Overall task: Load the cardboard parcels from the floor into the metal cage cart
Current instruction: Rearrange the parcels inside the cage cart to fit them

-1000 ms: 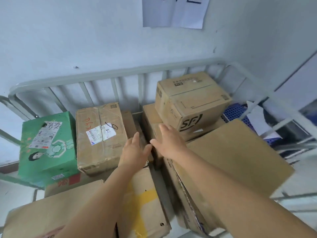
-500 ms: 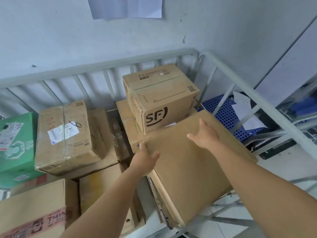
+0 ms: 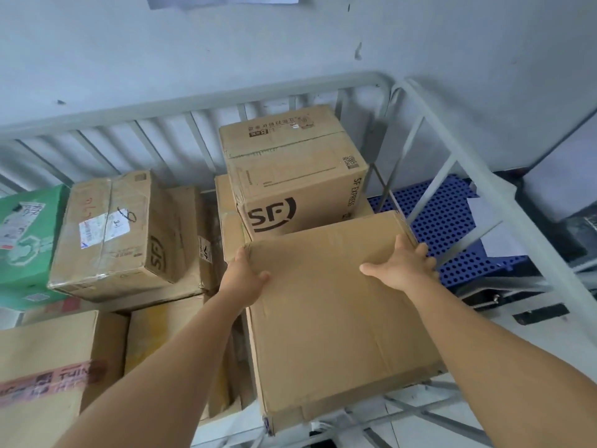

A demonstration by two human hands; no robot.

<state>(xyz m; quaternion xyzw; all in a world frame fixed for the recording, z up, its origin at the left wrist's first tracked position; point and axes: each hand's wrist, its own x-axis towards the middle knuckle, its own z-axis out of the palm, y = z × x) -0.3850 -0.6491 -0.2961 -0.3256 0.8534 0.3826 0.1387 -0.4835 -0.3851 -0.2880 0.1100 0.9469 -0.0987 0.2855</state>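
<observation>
A large flat brown parcel (image 3: 336, 321) lies at the right side of the grey metal cage cart (image 3: 200, 103), its near end hanging over the cart's front edge. My left hand (image 3: 244, 274) grips its far left corner. My right hand (image 3: 402, 268) is wrapped over its far right corner. Just behind it stands an SF-printed box (image 3: 290, 176) on top of another carton. Further left sit a taped SF box (image 3: 113, 231) with a white label and a green box (image 3: 26, 240).
More cartons fill the cart's lower left, one with red printed tape (image 3: 48, 376). A blue perforated pallet (image 3: 442, 221) with loose paper lies outside the right rail (image 3: 458, 156). A grey wall stands right behind the cart.
Both hands went from the gap between the boxes to the flat parcel's far corners and closed on them. The view swung right and nearer to the parcel.
</observation>
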